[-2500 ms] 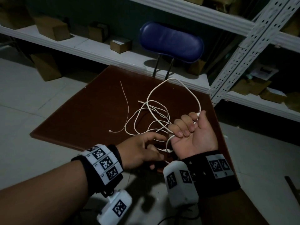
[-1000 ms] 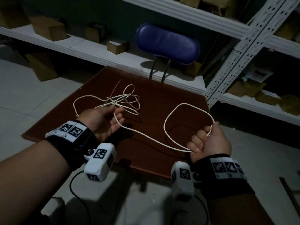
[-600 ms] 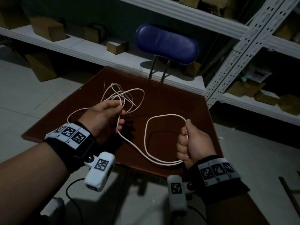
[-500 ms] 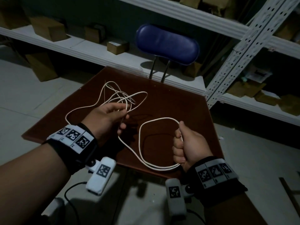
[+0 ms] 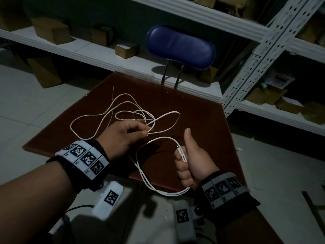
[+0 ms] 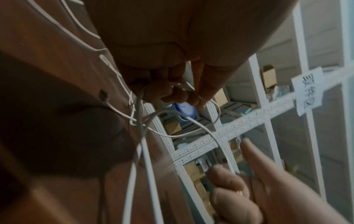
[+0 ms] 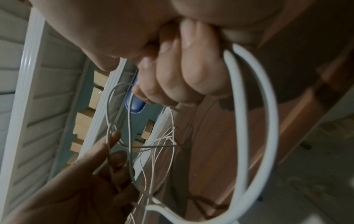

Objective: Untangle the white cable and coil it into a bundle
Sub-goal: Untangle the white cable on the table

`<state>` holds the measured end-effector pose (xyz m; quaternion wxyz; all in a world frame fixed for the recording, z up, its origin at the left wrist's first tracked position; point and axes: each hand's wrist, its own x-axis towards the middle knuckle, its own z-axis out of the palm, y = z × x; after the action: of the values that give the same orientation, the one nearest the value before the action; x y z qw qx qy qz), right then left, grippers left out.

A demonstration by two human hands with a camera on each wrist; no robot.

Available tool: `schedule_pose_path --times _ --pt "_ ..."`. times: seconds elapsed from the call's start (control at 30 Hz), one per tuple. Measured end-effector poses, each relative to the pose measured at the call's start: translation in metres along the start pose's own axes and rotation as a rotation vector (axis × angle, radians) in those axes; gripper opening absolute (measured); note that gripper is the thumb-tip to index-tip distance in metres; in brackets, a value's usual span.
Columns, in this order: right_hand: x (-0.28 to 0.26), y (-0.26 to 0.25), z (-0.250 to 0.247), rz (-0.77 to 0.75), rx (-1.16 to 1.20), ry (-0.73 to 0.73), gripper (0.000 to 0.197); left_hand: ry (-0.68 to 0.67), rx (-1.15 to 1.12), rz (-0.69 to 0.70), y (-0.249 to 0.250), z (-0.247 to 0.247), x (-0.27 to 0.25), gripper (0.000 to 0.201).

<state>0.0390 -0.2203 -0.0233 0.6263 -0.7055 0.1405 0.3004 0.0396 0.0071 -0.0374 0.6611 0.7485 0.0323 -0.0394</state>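
Now the right hand (image 5: 191,159) grips two loops of thin white cable (image 5: 146,175); the left hand (image 5: 121,136) pinches a strand, maybe two, above the dark brown wooden table (image 5: 198,110).

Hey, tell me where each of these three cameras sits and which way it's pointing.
Head: on the head, looking forward and down at the brown table; both forearms, left hand, right hand.
Left wrist: under the left palm, looking along fingers pinching the white cable; right hand opposite.
Right wrist: under the right palm, looking along fingers curled on cable loops; left hand opposite.
Shared: cable, table, blue chair back.
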Motion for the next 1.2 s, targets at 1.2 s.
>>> schedule_pose_path --times 1.2 --pt "0.004 -0.002 -0.004 -0.133 0.369 0.171 0.042 0.210 -0.233 -0.318 0.002 -0.003 -0.004 0.012"
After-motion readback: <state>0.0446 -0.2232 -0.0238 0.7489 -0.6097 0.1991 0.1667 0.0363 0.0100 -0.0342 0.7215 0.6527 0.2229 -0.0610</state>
